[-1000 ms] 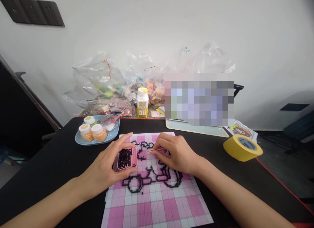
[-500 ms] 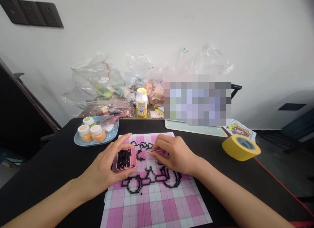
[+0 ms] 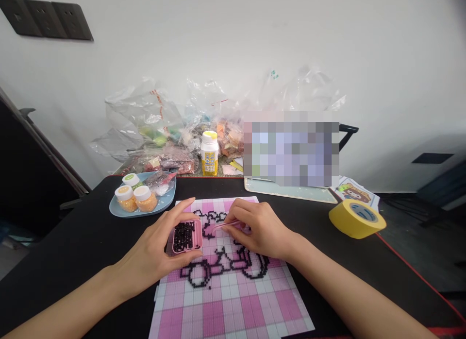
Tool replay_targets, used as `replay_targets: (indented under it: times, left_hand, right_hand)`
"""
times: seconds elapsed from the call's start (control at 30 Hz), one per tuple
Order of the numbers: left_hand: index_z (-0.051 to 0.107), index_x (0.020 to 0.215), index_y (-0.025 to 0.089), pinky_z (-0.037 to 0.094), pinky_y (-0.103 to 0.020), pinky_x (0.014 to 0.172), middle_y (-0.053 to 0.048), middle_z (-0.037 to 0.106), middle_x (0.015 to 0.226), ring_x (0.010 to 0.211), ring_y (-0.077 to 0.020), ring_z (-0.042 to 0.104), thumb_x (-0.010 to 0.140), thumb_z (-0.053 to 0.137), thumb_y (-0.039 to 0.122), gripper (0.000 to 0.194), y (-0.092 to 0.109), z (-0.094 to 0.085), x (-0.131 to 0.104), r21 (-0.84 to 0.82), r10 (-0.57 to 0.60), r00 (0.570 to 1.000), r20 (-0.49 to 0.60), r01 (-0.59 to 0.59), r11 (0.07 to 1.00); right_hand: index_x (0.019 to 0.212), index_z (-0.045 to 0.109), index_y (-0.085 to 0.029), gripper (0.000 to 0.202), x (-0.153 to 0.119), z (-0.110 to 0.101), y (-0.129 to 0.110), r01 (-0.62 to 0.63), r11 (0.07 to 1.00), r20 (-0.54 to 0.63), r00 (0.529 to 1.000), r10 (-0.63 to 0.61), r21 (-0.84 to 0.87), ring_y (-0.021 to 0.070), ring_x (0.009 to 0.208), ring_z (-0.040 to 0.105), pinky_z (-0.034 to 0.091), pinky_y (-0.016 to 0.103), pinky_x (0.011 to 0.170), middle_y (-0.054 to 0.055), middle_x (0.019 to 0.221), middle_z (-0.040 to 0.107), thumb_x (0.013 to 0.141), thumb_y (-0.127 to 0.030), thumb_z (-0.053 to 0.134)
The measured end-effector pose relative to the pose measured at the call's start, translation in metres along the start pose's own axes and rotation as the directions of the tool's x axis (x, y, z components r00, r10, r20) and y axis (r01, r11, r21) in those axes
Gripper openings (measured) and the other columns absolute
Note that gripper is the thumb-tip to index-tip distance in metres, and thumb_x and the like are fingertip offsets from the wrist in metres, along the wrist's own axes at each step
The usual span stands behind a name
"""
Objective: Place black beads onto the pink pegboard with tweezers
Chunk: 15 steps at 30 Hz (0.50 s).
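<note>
We see the left hand curved into a wide C, its thumb and fingers gripping a small, shallow, pink plastic tray by its opposite edges, with the index finger extended past the far edge. Loose black beads fill most of this tray, leaving its right side bare. Our right hand is bunched, thumb and fingertips pressed together around a pair of slim pink tweezers that point left. Their tip is over the pink-and-white checked pegboard, near a short run of set black beads; we cannot tell whether it holds a bead or touches the board. The pegboard lies flat on the black surface in front of us, under both hands, and carries black bead outlines. Compared with half a second ago, we find both hands keeping the same grips in almost the same places, and the outlines look unchanged. Against one second ago, the whole view sits slightly further left, including the yellow roll of tape at the right.
</note>
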<state>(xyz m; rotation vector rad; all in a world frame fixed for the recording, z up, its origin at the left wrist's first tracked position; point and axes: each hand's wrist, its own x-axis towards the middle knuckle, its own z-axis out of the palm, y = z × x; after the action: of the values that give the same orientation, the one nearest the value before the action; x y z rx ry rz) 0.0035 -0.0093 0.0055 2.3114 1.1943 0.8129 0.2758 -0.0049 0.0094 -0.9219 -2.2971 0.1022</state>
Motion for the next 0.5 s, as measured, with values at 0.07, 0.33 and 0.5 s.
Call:
replay_targets:
  times: [0.07, 0.33, 0.5]
  left_hand:
    - [0.031, 0.153, 0.044, 0.054, -0.044, 0.102, 0.000, 0.073, 0.123, 0.109, -0.0266, 0.071, 0.085, 0.068, 0.067, 0.080, -0.0005, 0.0000, 0.0002, 0.001, 0.003, 1.000, -0.001, -0.003, 1.000]
    - [0.030, 0.153, 0.044, 0.053, -0.044, 0.104, 0.001, 0.072, 0.124, 0.110, -0.0267, 0.071, 0.085, 0.068, 0.068, 0.081, -0.0003, 0.0002, 0.0002, -0.017, -0.007, 1.000, 0.008, 0.007, 1.000]
    - [0.028, 0.152, 0.047, 0.050, -0.046, 0.106, 0.002, 0.071, 0.124, 0.113, -0.0266, 0.069, 0.085, 0.067, 0.068, 0.080, 0.0004, 0.0000, 0.0000, -0.023, -0.016, 1.000, 0.017, 0.016, 1.000]
  right_hand:
    - [0.086, 0.066, -0.017, 0.021, 0.0001, -0.0001, -0.0005, -0.001, 1.000, -0.005, 1.000, 0.001, 0.012, 0.0120, 0.065, 0.057, 0.038, 0.023, 0.057, 0.002, 0.081, 0.065, 0.098, -0.031, 0.057]
    - [0.086, 0.066, -0.016, 0.019, -0.0007, 0.0009, 0.0006, -0.001, 1.000, 0.003, 1.000, 0.001, 0.002, 0.0123, 0.064, 0.057, 0.038, 0.024, 0.057, 0.003, 0.081, 0.066, 0.097, -0.031, 0.059]
    - [0.086, 0.066, -0.017, 0.021, -0.0005, 0.0002, 0.0016, -0.005, 1.000, 0.006, 1.000, 0.005, -0.002, 0.0120, 0.064, 0.057, 0.037, 0.024, 0.057, 0.003, 0.081, 0.066, 0.097, -0.031, 0.058]
